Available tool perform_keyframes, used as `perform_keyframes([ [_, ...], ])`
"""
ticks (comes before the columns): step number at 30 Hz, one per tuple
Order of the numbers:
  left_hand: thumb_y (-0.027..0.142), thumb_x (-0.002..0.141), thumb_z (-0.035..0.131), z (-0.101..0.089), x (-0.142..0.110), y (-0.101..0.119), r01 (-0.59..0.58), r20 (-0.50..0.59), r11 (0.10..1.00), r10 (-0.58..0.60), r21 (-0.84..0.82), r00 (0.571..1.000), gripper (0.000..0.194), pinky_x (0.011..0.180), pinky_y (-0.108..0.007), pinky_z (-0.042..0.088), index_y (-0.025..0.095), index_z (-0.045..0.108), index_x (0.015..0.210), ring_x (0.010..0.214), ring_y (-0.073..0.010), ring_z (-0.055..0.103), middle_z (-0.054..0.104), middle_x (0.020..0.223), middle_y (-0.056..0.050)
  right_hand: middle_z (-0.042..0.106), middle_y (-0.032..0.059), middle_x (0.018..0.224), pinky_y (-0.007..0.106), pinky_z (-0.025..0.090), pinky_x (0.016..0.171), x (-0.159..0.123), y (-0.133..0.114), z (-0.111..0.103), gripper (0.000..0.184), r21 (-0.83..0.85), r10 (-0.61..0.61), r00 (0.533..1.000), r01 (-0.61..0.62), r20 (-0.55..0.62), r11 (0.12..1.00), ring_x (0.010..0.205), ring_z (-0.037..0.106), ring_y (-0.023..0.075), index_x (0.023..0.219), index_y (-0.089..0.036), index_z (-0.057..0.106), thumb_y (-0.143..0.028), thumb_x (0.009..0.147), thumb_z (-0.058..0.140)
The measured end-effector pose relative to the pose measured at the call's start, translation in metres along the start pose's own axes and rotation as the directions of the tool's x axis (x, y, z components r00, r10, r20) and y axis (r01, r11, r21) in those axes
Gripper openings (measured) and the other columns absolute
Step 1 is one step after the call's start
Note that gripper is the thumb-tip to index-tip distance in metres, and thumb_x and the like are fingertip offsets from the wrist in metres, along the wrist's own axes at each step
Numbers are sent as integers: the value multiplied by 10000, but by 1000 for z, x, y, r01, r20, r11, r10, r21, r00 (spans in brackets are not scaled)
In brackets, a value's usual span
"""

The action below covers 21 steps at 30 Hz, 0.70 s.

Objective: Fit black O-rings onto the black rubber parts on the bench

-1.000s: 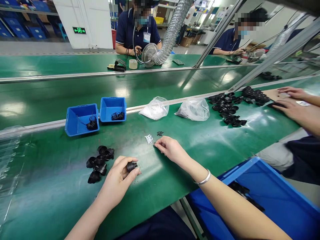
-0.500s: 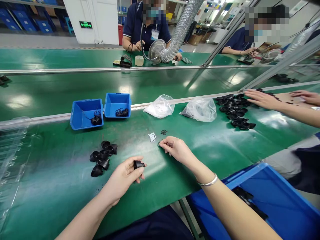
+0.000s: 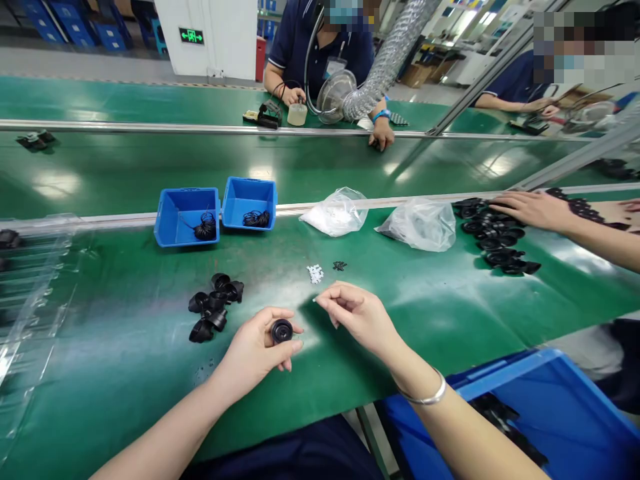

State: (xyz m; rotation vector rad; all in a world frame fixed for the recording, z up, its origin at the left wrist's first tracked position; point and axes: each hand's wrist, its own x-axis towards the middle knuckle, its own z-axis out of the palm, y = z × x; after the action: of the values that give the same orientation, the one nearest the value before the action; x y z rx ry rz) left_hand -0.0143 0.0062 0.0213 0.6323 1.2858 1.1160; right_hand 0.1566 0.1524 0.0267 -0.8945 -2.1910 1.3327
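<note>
My left hand [image 3: 260, 340] grips a black cup-shaped plastic part [image 3: 282, 331], its round end facing up toward me. To the right, my right hand [image 3: 350, 310] is closed in a pinch on a tiny white piece [image 3: 315, 300], barely visible at the fingertips. Just beyond it lie a small heap of white pieces [image 3: 315, 273] and a smaller heap of tiny black pieces [image 3: 339, 265]. Several more black cup-shaped parts [image 3: 215, 303] are piled on the green table left of my left hand.
Two blue bins [image 3: 187, 193] with coiled black cords stand at the back left. Two clear bags [image 3: 420, 223] lie behind the heaps. At right, a co-worker's hand [image 3: 530, 208] rests by many black parts [image 3: 500, 243]. A large blue crate [image 3: 565, 400] stands below the table edge.
My left hand has turned the black part so its round end faces me. My right hand has come away from the small heaps, with a white piece now showing at its fingertips.
</note>
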Motion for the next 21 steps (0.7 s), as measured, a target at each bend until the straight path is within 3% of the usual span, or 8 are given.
perform_keyframes([
  [4,257,794,689,1,0,-6,-126,-69,962,147,242,987,302,735,-340,596,200,624,1083,811,-198,724,686,1071,-69,642,26,770,244,515,584,-14,-21,24,118,-65,-246,968,248,43,967,639,609,125,849,-200,686,-231,936,611],
  [6,228,811,659,1,-1,-7,-184,-87,902,235,390,968,305,846,-370,588,213,643,1115,965,-232,703,677,1102,-72,651,40,812,253,536,647,-19,-19,36,88,-119,-369,928,373,58,920,728,630,139,915,-193,672,-165,940,592],
  [9,166,829,592,1,-3,-8,-211,-67,819,289,534,955,372,849,-381,593,214,626,1196,981,-232,686,673,1147,-86,643,71,870,269,557,683,-23,-9,48,112,-241,-478,876,478,65,845,778,635,151,996,-164,638,-115,954,546],
  [17,68,805,522,-1,-1,-16,-253,-28,725,351,641,936,495,811,-356,611,220,601,1270,938,-211,689,662,1240,-92,681,103,856,320,568,640,-28,-10,51,181,-535,-576,789,588,214,607,737,650,199,1025,-140,648,-124,984,472],
  [21,52,801,513,-1,-1,-17,-273,-8,679,381,682,925,509,921,-401,585,219,606,1273,1028,-230,680,668,1244,-94,681,103,836,329,564,629,-28,-9,51,203,-530,-569,784,602,250,597,710,645,200,973,-137,669,-121,984,467],
])
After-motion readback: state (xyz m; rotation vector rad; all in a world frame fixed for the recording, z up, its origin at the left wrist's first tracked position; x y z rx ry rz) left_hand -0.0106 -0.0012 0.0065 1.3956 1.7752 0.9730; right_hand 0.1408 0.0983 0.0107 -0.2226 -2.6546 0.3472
